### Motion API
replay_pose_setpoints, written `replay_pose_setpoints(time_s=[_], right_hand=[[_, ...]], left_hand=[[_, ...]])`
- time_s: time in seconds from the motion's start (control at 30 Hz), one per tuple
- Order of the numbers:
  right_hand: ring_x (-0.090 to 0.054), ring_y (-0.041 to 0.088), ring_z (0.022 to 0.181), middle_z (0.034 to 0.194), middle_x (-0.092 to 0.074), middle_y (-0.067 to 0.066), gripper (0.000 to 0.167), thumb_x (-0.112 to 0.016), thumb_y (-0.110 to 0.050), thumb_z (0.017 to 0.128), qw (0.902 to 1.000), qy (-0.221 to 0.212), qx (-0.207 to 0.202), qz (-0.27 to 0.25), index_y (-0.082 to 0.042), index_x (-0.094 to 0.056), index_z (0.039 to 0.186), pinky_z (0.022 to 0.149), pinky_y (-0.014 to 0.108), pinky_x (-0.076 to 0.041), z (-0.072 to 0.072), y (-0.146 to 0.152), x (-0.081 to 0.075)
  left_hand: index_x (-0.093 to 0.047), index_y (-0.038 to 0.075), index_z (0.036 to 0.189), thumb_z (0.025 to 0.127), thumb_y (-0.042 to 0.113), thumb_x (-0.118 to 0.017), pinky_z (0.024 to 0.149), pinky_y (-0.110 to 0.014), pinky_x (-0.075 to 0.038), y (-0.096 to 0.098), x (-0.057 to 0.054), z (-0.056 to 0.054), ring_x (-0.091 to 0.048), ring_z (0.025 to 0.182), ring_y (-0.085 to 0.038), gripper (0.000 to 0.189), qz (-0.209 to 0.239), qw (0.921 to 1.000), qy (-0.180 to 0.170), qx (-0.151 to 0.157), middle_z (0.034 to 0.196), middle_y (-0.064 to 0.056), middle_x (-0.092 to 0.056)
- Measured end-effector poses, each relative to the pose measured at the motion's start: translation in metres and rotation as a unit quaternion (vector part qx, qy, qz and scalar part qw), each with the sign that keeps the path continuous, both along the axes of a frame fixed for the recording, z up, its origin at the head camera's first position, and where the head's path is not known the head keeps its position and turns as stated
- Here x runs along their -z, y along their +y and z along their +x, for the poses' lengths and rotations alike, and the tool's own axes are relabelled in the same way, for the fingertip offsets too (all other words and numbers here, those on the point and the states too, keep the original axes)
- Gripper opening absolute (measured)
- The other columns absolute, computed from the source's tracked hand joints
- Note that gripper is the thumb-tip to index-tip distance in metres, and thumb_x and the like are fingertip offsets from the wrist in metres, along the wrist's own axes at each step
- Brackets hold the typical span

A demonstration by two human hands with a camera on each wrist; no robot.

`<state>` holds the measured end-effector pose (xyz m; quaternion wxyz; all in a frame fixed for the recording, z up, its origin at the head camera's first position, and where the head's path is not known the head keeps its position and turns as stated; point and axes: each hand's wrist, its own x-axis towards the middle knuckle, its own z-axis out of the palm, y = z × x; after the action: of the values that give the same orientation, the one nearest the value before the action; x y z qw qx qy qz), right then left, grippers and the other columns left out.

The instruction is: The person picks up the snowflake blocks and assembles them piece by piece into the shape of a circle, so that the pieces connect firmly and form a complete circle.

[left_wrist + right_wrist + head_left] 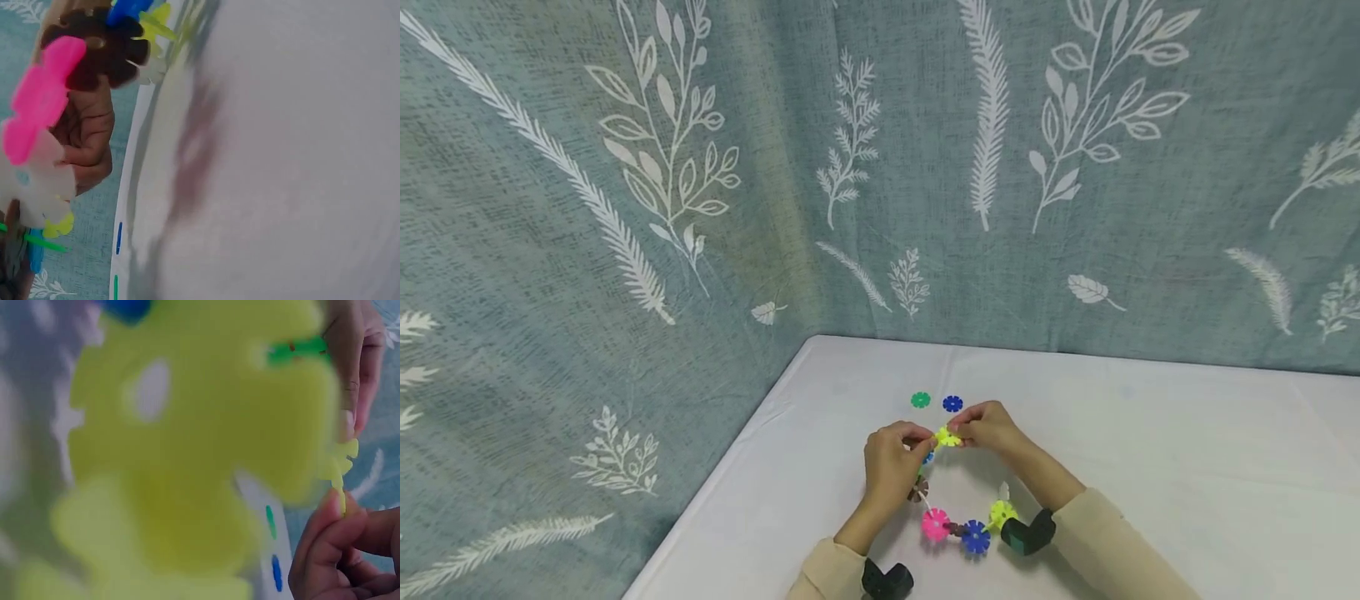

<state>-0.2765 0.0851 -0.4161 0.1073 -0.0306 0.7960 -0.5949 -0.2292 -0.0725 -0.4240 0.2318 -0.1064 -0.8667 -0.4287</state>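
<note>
My left hand pinches the yellow end of a chain of interlocked, notched plastic snowflake discs. Across from it, my right hand pinches a yellow snowflake disc by its edge. In the right wrist view the fingers of both hands meet at this small yellow disc. The chain curves down toward me through a brown disc, a pink disc, a blue disc and another yellow disc. My left fingers partly hide its left side; a large blurred yellow disc fills the right wrist view.
A loose green disc and a loose dark blue disc lie flat on the white table, beyond my hands. Behind the table hangs a blue-green curtain with white leaf prints. Black wrist cameras sit at both sleeves.
</note>
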Motion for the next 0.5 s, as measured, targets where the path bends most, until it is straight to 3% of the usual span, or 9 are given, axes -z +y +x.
replay_pose_setpoints(time_s=[0.07,0.17,0.33,0.5], right_hand=[[-0.054,0.007,0.06,0.074,-0.062,0.004,0.012,-0.06,-0.002,0.084,1.0,0.003,-0.006,0.006,0.009,-0.064,0.088,0.059,0.021,-0.05,0.0,0.001,0.001],[-0.054,0.007,0.06,0.072,-0.063,0.004,0.013,-0.061,-0.003,0.084,0.9986,0.032,-0.042,0.01,0.01,-0.063,0.088,0.059,0.023,-0.05,-0.001,0.004,0.003],[-0.056,0.007,0.061,0.071,-0.065,0.002,0.019,-0.062,-0.009,0.085,0.9926,0.069,-0.1,0.003,0.009,-0.063,0.091,0.057,0.024,-0.045,-0.003,0.006,0.006],[-0.058,0.009,0.062,0.073,-0.068,0.004,0.023,-0.065,-0.014,0.085,0.9913,0.062,-0.116,0.007,0.007,-0.064,0.095,0.055,0.025,-0.044,-0.005,0.005,0.007]], left_hand=[[-0.072,0.006,0.072,0.072,0.009,-0.075,0.054,-0.016,-0.042,0.0,0.0,-0.001,-0.058,0.058,-0.004,0.004,0.004,0.9998,-0.013,0.012,0.066,-0.002,-0.069],[-0.073,0.005,0.073,0.074,0.011,-0.075,0.053,-0.016,-0.043,-0.003,-0.003,-0.003,-0.055,0.058,-0.002,0.007,0.015,0.9973,-0.064,0.034,0.068,-0.004,-0.069],[-0.073,0.002,0.078,0.08,0.018,-0.07,0.056,-0.018,-0.046,-0.012,-0.008,-0.014,-0.057,0.061,-0.008,0.016,0.027,0.9926,-0.109,0.047,0.073,-0.008,-0.07],[-0.071,-0.002,0.084,0.083,0.017,-0.067,0.06,-0.02,-0.048,-0.016,-0.007,-0.024,-0.064,0.068,-0.013,0.02,0.052,0.9793,-0.174,0.091,0.078,-0.014,-0.07]])
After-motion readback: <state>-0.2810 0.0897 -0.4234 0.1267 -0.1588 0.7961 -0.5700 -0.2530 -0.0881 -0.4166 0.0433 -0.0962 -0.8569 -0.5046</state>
